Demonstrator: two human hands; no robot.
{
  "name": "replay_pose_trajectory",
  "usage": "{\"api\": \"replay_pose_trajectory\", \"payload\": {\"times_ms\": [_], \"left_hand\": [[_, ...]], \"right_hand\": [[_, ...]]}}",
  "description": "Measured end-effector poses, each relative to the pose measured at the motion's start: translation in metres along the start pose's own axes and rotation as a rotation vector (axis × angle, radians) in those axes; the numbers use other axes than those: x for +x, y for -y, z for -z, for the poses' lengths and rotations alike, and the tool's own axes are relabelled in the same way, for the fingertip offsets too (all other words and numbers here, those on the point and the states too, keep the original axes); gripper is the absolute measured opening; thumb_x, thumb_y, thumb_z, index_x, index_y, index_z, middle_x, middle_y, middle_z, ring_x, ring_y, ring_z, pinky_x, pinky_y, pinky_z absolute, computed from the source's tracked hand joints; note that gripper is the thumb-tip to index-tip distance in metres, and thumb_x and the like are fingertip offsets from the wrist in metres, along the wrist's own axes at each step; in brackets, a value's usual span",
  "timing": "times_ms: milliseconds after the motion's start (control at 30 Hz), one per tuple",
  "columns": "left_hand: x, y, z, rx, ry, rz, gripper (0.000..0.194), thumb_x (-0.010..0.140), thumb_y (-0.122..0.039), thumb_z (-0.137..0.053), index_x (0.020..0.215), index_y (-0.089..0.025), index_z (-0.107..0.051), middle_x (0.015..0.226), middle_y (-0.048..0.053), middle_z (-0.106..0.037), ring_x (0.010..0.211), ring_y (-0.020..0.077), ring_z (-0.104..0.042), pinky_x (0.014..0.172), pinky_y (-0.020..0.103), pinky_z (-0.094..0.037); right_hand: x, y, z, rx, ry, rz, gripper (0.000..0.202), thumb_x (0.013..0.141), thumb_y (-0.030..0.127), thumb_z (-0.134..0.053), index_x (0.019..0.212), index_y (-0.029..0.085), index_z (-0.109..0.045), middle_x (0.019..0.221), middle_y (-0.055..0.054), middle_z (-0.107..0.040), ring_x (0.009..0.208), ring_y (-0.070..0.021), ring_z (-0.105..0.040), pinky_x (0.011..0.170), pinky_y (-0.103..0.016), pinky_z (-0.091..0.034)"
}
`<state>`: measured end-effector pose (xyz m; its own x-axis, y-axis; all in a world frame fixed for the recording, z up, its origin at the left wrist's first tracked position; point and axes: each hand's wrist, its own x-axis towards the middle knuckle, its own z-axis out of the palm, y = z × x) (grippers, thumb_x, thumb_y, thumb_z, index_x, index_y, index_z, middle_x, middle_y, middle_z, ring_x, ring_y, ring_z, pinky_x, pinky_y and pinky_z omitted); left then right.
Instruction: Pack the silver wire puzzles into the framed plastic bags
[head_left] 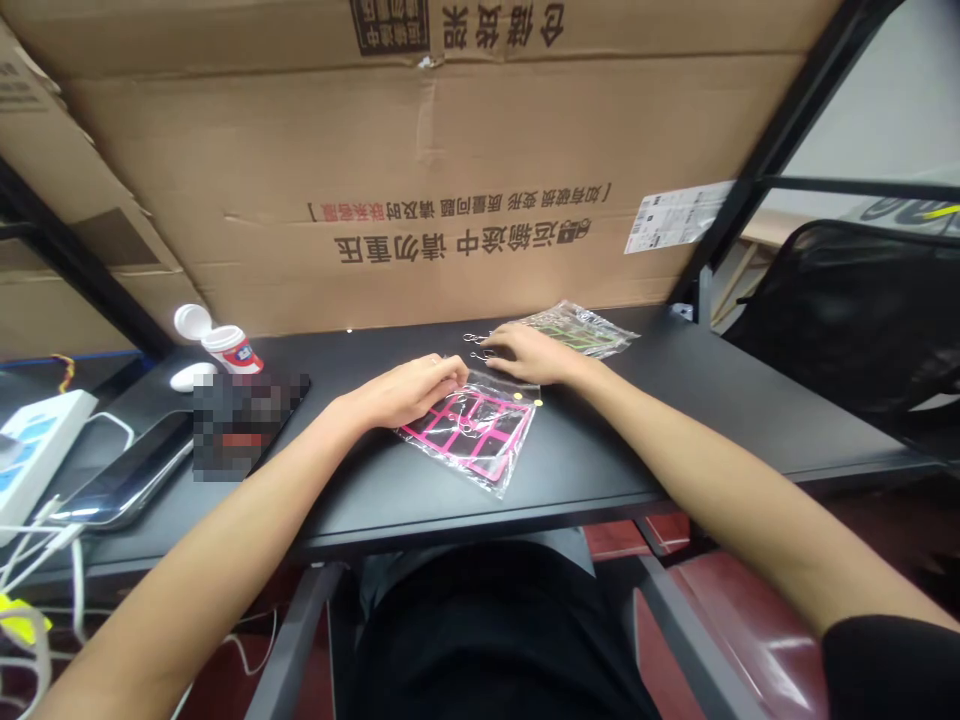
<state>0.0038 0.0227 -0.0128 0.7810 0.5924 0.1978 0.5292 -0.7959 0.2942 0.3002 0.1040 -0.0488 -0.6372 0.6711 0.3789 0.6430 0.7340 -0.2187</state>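
Observation:
A clear plastic bag point(491, 470) with a pink grid-shaped piece point(469, 452) inside lies on the dark desk in front of me. My left hand point(421, 390) rests over the bag's upper left edge, fingers curled in on the plastic. Small metal rings with clasps point(474, 340) lie just beyond the bag. My right hand point(531, 354) reaches over to them, thumb and fingertips apart and close to the rings. Some thin metal loops also show on the bag's middle. Behind my right hand is a second clear bag point(589, 330) with a green grid-shaped piece in it.
A large cardboard sheet point(450, 130) stands along the back of the desk point(720, 410). To the left are an open white bottle point(232, 348), a white rounded object point(193, 376), a phone point(127, 475), a blurred-out item point(232, 430) and a power strip point(45, 440) with cables.

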Motion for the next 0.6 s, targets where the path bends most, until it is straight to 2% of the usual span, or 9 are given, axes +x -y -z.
{"api": "replay_pose_trajectory", "payload": {"times_ms": [67,167,300,367,467,600], "left_hand": [[0.0,0.0,-0.001,0.015,0.0,0.011,0.02,0.117,-0.034,-0.039,0.119,-0.028,-0.058,0.108,0.005,-0.069,0.095,0.023,-0.066,0.087,0.039,-0.049],[0.0,0.001,-0.002,0.034,0.002,0.021,0.017,0.115,-0.033,-0.044,0.118,-0.028,-0.06,0.107,0.005,-0.069,0.094,0.0228,-0.066,0.084,0.037,-0.049],[0.0,0.002,-0.003,0.049,0.002,0.016,0.015,0.113,-0.031,-0.046,0.115,-0.027,-0.061,0.109,0.004,-0.07,0.096,0.0227,-0.067,0.086,0.037,-0.049],[0.0,0.002,-0.002,0.054,0.001,0.012,0.015,0.113,-0.03,-0.046,0.115,-0.027,-0.061,0.109,0.004,-0.07,0.096,0.0225,-0.067,0.086,0.037,-0.048],[0.001,0.001,-0.002,0.062,-0.002,0.011,0.015,0.113,-0.028,-0.045,0.115,-0.027,-0.06,0.103,0.003,-0.07,0.092,0.0224,-0.065,0.085,0.037,-0.047],[0.001,-0.001,-0.002,0.071,-0.017,0.009,0.017,0.113,-0.027,-0.044,0.115,-0.027,-0.061,0.102,0.004,-0.069,0.092,0.0231,-0.065,0.085,0.038,-0.048]], "right_hand": [[0.002,0.001,-0.001,-0.045,0.058,0.014,0.028,0.105,0.029,-0.065,0.124,0.018,-0.083,0.124,-0.017,-0.08,0.116,-0.0337,-0.074,0.106,-0.045,-0.055],[0.004,0.004,0.003,-0.077,0.068,-0.001,0.02,0.101,0.021,-0.066,0.107,0.02,-0.086,0.11,-0.013,-0.083,0.105,-0.0311,-0.076,0.097,-0.039,-0.054],[0.003,0.009,0.009,-0.145,0.084,-0.035,0.018,0.099,0.018,-0.065,0.103,0.019,-0.083,0.097,-0.014,-0.083,0.091,-0.0313,-0.076,0.085,-0.039,-0.052],[0.003,0.01,0.009,-0.176,0.094,-0.025,0.021,0.099,0.016,-0.062,0.105,0.018,-0.082,0.099,-0.016,-0.083,0.092,-0.0319,-0.076,0.085,-0.04,-0.052],[0.003,0.01,0.007,-0.148,0.088,-0.007,0.023,0.1,0.017,-0.062,0.11,0.017,-0.083,0.108,-0.018,-0.082,0.102,-0.0333,-0.076,0.092,-0.041,-0.054],[0.004,0.003,0.004,-0.077,0.094,-0.016,0.024,0.098,0.018,-0.065,0.114,0.018,-0.084,0.112,-0.016,-0.082,0.105,-0.0331,-0.076,0.096,-0.041,-0.055]]}}
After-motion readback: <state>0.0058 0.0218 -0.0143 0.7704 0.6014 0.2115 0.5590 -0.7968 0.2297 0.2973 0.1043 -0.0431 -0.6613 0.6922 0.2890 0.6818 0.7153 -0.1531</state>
